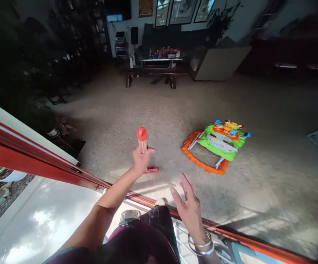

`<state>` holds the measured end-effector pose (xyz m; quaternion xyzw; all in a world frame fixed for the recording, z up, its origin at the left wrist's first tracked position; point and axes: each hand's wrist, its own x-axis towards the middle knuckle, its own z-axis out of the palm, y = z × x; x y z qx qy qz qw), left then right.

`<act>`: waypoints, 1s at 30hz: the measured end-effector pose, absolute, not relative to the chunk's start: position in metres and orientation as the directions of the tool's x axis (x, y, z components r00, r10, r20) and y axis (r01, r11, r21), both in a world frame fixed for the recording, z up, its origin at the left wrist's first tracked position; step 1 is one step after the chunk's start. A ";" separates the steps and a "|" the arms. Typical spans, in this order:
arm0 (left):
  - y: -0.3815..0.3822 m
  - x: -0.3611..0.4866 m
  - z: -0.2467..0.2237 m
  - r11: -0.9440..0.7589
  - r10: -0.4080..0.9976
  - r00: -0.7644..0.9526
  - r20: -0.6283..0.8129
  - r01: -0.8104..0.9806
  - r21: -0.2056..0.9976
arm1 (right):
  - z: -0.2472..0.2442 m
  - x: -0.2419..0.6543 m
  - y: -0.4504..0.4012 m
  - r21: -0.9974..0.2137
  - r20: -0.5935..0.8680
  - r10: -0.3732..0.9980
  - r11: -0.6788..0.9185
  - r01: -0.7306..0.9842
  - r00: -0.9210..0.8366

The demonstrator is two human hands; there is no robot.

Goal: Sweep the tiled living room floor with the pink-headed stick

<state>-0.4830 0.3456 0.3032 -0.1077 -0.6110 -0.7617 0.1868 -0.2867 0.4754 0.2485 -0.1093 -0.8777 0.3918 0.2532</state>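
Observation:
My left hand reaches forward over the floor, with its fingers close together and its thumb out to the side. At its fingertips is a small red rounded thing; its kind is not clear. Below that hand a flat reddish-pink piece lies on the floor, partly hidden by the wrist. My right hand is raised near my body, fingers apart, holding nothing. Two bangles circle its wrist.
A red door frame slants along the left, and its track crosses below me. Ahead to the right stands a green and orange baby walker. Farther back are a dark bench, a table with items and a sofa.

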 end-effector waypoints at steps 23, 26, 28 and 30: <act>0.476 -0.614 0.111 0.581 0.309 -0.950 -0.046 0.150 0.800 | 0.321 -0.591 0.664 -0.942 0.283 -0.363 0.068 -0.328 -0.888; 0.482 -0.641 0.099 0.688 0.263 -0.957 -0.121 0.098 0.719 | 0.332 -0.609 0.659 -0.940 0.283 -0.455 0.045 -0.340 -0.844; 0.479 -0.661 0.101 0.694 0.257 -0.959 -0.117 0.099 0.713 | 0.343 -0.622 0.652 -0.928 0.337 -0.486 -0.025 -0.373 -0.806; 0.467 -0.680 0.104 0.697 0.243 -0.964 -0.103 0.100 0.710 | 0.352 -0.640 0.641 -0.904 0.409 -0.511 -0.110 -0.414 -0.756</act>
